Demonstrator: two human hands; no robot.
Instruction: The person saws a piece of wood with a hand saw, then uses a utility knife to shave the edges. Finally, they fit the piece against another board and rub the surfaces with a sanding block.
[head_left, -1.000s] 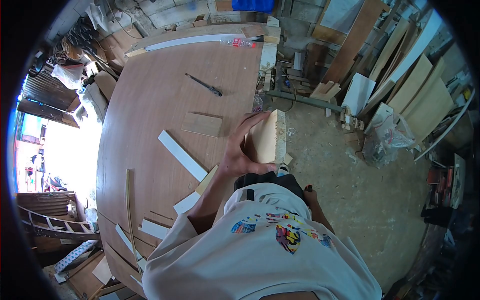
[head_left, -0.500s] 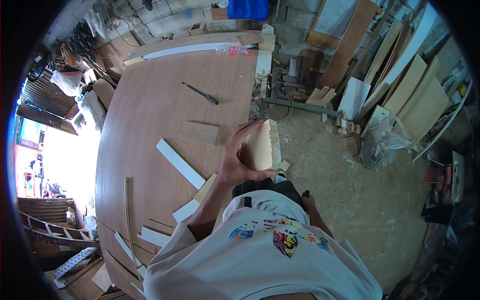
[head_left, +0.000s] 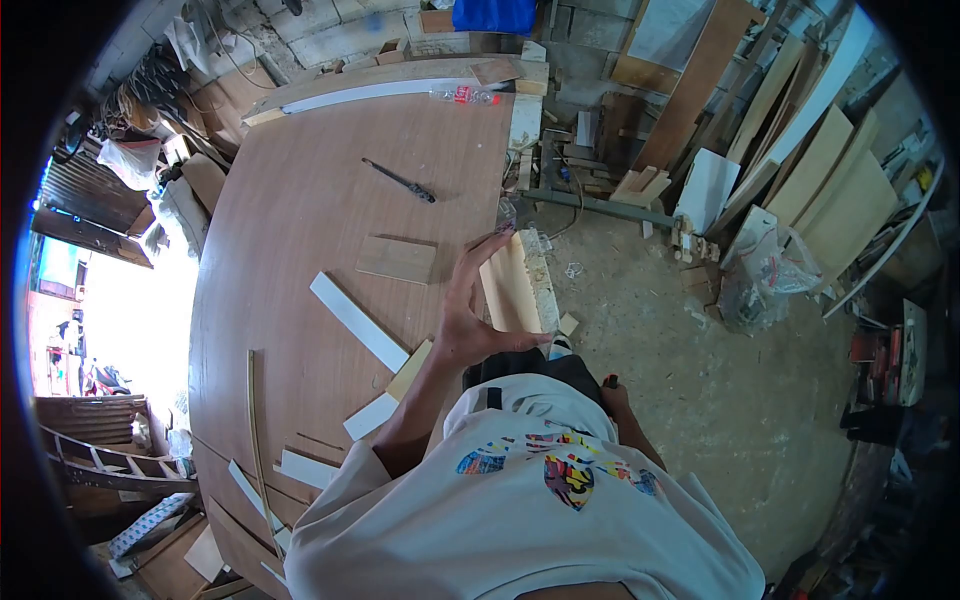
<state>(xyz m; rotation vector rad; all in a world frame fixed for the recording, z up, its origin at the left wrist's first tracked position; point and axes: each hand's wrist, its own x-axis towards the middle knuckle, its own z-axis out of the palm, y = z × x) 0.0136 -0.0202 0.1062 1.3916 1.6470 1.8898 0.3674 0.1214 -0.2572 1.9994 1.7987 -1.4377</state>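
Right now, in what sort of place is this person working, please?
Most likely a small woodworking shop: boards lean in stacks at the right, cut white-faced strips lie on the large brown tabletop, and a slim dark tool lies there too.

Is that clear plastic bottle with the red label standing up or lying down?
Lying down: the bottle stretches sideways across the far end of the table.
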